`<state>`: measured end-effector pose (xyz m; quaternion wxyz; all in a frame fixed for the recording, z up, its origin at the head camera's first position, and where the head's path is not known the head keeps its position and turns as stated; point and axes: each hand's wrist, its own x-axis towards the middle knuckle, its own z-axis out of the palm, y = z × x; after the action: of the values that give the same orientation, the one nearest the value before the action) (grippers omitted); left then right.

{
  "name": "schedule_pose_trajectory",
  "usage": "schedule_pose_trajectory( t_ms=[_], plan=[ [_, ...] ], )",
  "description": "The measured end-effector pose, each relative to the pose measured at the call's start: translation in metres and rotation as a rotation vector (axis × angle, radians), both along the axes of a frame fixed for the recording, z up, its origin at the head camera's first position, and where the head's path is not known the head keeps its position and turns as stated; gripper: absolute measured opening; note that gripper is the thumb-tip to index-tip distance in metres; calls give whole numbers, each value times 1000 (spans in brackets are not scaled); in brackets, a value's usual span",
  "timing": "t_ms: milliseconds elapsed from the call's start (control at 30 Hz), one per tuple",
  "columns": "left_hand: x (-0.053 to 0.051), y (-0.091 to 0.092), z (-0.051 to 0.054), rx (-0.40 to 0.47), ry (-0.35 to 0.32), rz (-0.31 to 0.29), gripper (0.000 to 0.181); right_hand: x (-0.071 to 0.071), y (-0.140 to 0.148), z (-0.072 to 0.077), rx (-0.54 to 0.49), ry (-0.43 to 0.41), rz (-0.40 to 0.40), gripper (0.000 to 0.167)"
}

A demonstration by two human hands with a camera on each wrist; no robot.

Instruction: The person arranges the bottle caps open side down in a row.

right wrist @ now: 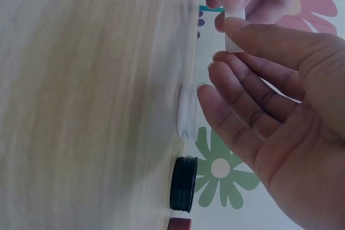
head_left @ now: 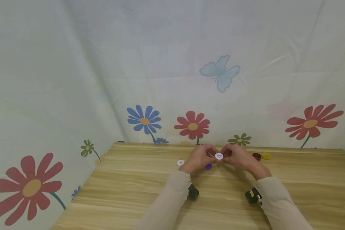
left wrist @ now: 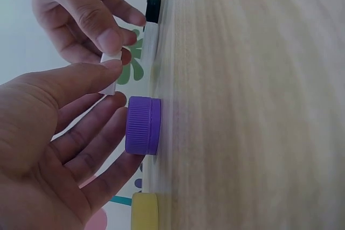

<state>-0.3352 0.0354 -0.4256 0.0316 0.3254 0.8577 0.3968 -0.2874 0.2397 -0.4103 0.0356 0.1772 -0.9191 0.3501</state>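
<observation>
A small white bottle cap (head_left: 219, 156) is held above the table, its round face with a pinkish-red mark turned up in the head view. My left hand (head_left: 199, 158) pinches one side of it between thumb and fingers. From the opposite side my right hand (head_left: 238, 157) pinches it too; the cap's thin edge (right wrist: 235, 44) shows in the right wrist view. Close by the left fingers stands a purple bottle cap (left wrist: 144, 126) on the table. Beside the right hand's outer fingers is a whitish, ribbed cap (right wrist: 187, 111).
On the wooden table (head_left: 218, 207), a dark green cap (right wrist: 184, 184), dark red cap (head_left: 256, 156) and yellow cap (head_left: 266, 156) stand to the right. Leftward are another yellow cap (left wrist: 144, 211) and a white cap (head_left: 180, 163). A flowered cloth (head_left: 161, 64) hangs behind.
</observation>
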Motion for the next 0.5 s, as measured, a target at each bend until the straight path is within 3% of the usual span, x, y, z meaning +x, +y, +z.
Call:
schedule_pose_trajectory(
  t_ms=[267,500],
  plan=[
    [1,0,0,-18,-51,7,21,0,-1,-2,27,-11,-1,18],
    [2,0,2,-43,-25,-4,23,-2,-2,-6,30,6,10,17]
  ],
)
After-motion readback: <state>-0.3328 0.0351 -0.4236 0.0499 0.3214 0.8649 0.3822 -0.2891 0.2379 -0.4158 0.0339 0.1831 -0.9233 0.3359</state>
